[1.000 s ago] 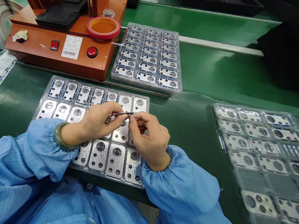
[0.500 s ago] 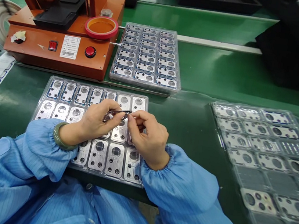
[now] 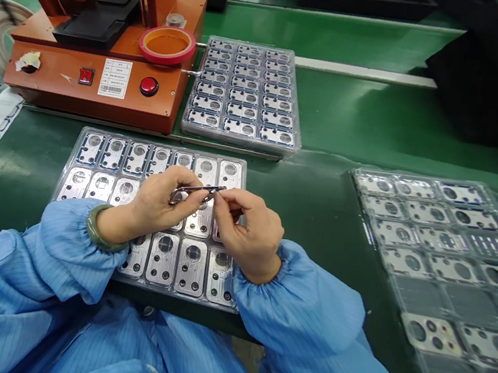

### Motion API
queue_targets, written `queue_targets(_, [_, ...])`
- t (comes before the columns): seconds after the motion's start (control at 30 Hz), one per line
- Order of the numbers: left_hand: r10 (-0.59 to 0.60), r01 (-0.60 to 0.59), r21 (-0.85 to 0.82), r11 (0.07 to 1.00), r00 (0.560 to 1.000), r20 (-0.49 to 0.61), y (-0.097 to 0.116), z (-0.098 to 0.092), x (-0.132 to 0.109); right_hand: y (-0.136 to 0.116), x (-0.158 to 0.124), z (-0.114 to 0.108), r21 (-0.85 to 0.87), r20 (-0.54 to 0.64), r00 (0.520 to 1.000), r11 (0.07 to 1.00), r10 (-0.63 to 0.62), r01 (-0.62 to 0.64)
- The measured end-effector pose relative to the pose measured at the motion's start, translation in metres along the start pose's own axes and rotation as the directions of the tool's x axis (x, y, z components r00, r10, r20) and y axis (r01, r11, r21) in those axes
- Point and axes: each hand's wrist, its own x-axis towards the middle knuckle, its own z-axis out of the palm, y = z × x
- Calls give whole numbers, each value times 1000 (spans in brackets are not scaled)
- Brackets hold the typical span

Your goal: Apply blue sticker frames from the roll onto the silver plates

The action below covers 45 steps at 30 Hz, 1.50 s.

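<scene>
Steel tweezers point(image 3: 195, 190) are held by the left hand point(image 3: 158, 203) in a closed grip, while the right hand point(image 3: 249, 233) pinches their tips between its fingertips point(image 3: 228, 196) — both hands sit above a clear blister tray point(image 3: 162, 141) of drilled metal plates point(image 3: 164, 252) on the green counter point(image 3: 333, 115). A jade bangle point(image 3: 102, 227) circles the left wrist. Beyond stands an orange machine point(image 3: 90, 96) with a red switch point(image 3: 86, 76), a red button point(image 3: 149, 86) and a white barcode label point(image 3: 114, 79) — its print too small to read.
</scene>
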Motion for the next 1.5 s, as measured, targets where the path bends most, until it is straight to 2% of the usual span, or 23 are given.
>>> queue_targets(0.3, [-38,36,-138,990,999,-14,0,0,-2,-4,0,-4,82,-51,998,996,24,-20])
queue_targets(0.57, [-71,68,-172,983,997,-10,0,-1,-3,-2,0,-1,150,-74,996,988,48,-36])
queue_targets(0.8, [-119,122,-215,969,992,28,0,-1,-6,0,4,-3,293,48,991,947,125,-133])
queue_targets(1.2, [-75,88,-255,963,995,61,-3,-2,-7,-4,5,-6,262,49,996,961,78,-89])
queue_targets(1.5, [-90,103,-243,965,994,67,-3,-3,-8,-6,6,-8,239,66,996,968,63,-77])
